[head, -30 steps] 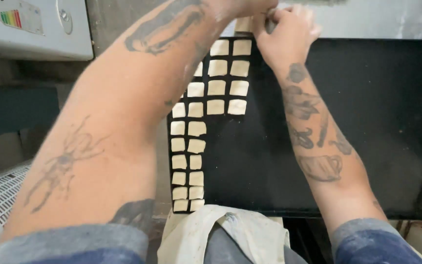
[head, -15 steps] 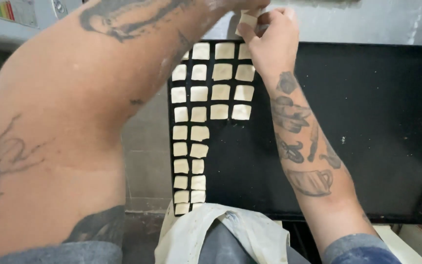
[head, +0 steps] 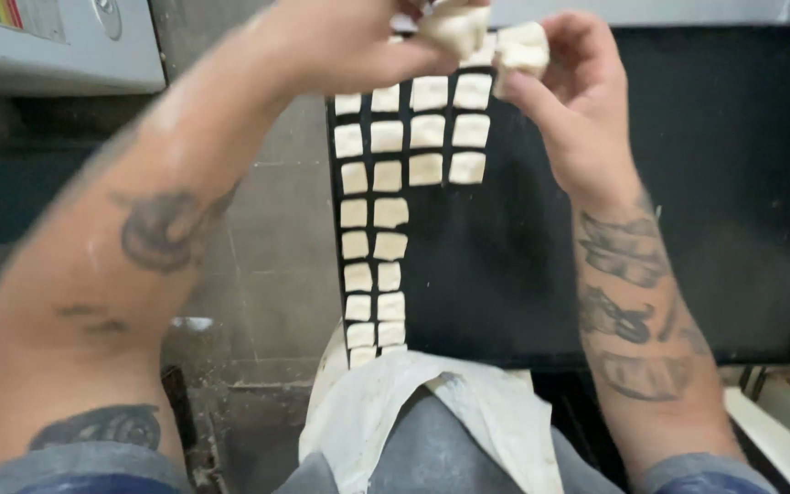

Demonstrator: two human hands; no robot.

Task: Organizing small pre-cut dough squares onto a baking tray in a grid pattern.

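Head view: a black baking tray fills the middle and right of the picture, and it serves as the landmark for everything else. Both hands are raised over the tray's far left corner. The left hand is closed around a pale lump of dough, pinched between thumb and fingertips. The right hand is just beside it, fingers curled shut on a 2nd dough piece. The 2 pieces sit close together, almost touching, above the tray's far edge.

On the tray's left part lie small square dough pieces in neat rows: 4 columns at the far end, narrowing to 2 columns running down the tray's left edge toward the near rim. The rest of the tray surface, to the right of the squares, is bare and dark.

At the tray's near edge a white cloth drapes over the person's lap. Left of the tray a grey tiled wall drops away, and beyond the tray's far left corner sits a pale grey appliance.
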